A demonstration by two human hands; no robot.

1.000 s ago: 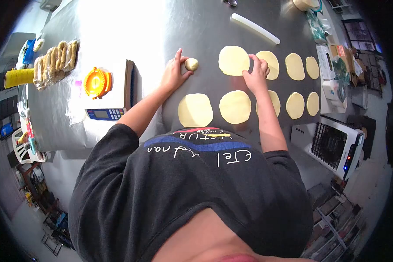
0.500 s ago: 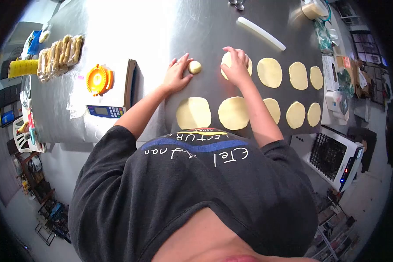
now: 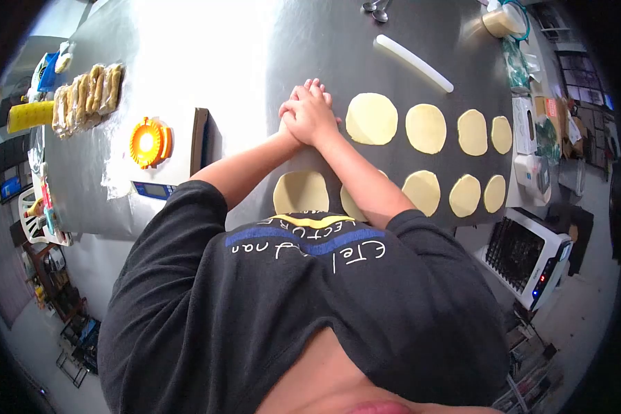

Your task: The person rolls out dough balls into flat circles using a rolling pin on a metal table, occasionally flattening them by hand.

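Observation:
My right hand [image 3: 310, 119] lies on top of my left hand, its fingers laid across the back of it. Beneath it, my left hand [image 3: 319, 88] is flat on the metal table, with its fingertips showing past the upper edge. The small dough ball is out of sight; whatever is under my palms is hidden. Just right of my hands is a flat dough round [image 3: 372, 119]. Another round [image 3: 301, 192] sits nearer my body, partly behind my shirt, and my right forearm covers much of a third one.
Several more dough rounds [image 3: 426, 129] stand in two rows to the right. A white rolling rod [image 3: 414, 63] and metal spoons [image 3: 380, 14] are farther back. At left are a scale [image 3: 179, 148], an orange press mould [image 3: 149, 143] and wrapped rolls [image 3: 90, 98].
My right hand has left the dough round and moved left onto my left hand. The dough ball that was beside my left hand is now hidden. The camera view has shifted slightly.

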